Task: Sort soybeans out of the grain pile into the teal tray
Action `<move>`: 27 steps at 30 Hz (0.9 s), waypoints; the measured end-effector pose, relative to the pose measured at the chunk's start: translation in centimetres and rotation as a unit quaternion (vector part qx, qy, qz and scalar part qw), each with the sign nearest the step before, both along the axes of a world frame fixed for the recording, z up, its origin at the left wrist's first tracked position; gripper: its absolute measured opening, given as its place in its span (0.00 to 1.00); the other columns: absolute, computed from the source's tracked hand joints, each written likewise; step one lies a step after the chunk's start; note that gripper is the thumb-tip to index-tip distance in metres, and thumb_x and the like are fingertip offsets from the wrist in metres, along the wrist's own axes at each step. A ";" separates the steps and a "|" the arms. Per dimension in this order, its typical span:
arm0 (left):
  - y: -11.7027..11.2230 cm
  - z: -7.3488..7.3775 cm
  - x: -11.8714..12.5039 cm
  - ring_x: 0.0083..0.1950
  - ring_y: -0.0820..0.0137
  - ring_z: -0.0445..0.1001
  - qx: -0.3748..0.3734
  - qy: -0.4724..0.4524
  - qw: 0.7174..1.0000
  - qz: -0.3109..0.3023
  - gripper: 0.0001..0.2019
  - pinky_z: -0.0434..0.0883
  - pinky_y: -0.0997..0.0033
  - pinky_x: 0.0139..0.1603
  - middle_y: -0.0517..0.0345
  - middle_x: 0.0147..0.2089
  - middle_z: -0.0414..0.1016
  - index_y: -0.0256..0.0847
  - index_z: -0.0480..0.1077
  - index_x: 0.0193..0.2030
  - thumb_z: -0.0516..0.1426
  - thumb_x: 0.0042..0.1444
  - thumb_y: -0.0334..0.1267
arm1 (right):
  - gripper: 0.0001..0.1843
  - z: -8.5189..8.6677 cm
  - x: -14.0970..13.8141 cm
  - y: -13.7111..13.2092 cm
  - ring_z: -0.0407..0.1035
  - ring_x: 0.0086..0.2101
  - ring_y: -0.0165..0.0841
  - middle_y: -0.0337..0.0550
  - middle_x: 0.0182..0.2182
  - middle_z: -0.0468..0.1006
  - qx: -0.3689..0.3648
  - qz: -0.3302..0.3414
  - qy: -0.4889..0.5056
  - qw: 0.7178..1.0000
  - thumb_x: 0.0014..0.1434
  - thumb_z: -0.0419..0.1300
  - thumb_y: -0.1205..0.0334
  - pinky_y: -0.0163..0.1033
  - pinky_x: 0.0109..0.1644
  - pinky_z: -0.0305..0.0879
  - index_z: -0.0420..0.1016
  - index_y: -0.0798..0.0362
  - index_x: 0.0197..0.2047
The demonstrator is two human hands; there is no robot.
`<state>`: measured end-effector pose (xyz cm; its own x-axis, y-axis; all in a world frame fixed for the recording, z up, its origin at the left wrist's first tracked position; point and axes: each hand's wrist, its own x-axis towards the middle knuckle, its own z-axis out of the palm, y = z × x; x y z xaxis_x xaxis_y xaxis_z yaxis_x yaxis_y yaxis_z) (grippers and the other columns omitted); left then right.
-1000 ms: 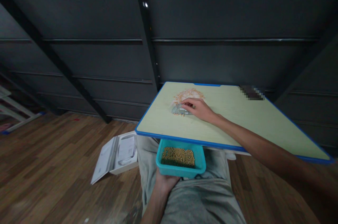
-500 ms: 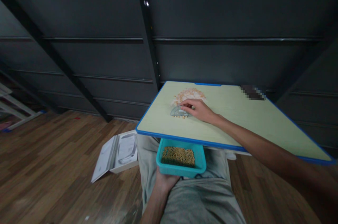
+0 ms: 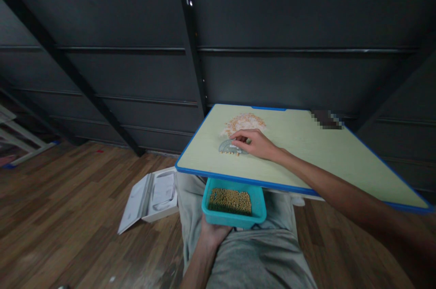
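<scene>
My right hand (image 3: 254, 142) pinches a clear half-round protractor (image 3: 225, 146) held low over the table. Several yellowish beans (image 3: 231, 153) lie along the protractor's straight near edge. Beyond it spreads a pile of pale grains (image 3: 248, 121) mixed with yellow-orange bits. Below the table's near edge, my left hand (image 3: 215, 233) grips a turquoise plastic tub (image 3: 235, 221) from underneath, its fingers mostly hidden. Round yellow-brown beans (image 3: 230, 201) cover the bottom of the tub, which sits over my lap.
The pale green tabletop (image 3: 306, 157) has a blue rim. A dark pixelated object (image 3: 327, 120) lies at its far right corner. On the wooden floor at left stands an open white box (image 3: 160, 193). A dark panelled wall (image 3: 136, 71) rises behind the table.
My right hand has drawn the protractor slightly toward me, and the beans along its edge have shifted nearer. The left hand and tub stay in place.
</scene>
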<state>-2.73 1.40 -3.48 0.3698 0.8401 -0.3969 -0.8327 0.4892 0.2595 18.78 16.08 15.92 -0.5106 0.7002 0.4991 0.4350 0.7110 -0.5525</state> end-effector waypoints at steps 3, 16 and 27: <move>-0.3 0.1 -0.2 0.60 0.52 0.81 -0.007 -0.004 1.000 0.000 0.14 0.70 0.43 0.70 0.51 0.52 0.88 0.46 0.83 0.49 0.56 0.65 0.40 | 0.09 0.1 -0.3 -0.3 0.76 0.33 0.31 0.41 0.33 0.84 -0.024 0.005 0.017 1.000 0.66 0.66 0.58 0.37 0.39 0.70 0.84 0.51 0.47; -1.2 2.2 -1.0 0.58 0.53 0.82 -0.057 0.016 0.997 0.050 0.20 0.75 0.43 0.66 0.49 0.58 0.85 0.46 0.77 0.61 0.55 0.65 0.36 | 0.09 0.6 -1.6 -2.7 0.71 0.23 0.28 0.37 0.23 0.80 -0.134 0.109 0.005 0.985 0.62 0.68 0.56 0.36 0.31 0.67 0.81 0.52 0.41; -1.3 0.9 -0.1 0.53 0.56 0.84 -0.008 -0.044 0.998 0.039 0.21 0.74 0.42 0.65 0.50 0.55 0.87 0.50 0.76 0.63 0.48 0.71 0.40 | 0.09 0.6 -1.8 -2.8 0.72 0.24 0.28 0.37 0.24 0.80 -0.143 0.114 0.009 0.983 0.63 0.68 0.56 0.35 0.32 0.67 0.81 0.53 0.41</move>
<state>-2.84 0.14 -2.57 0.3378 0.8615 -0.3791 -0.8877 0.4256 0.1759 16.98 13.32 16.49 -0.6637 0.6810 0.3094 0.2699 0.6039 -0.7500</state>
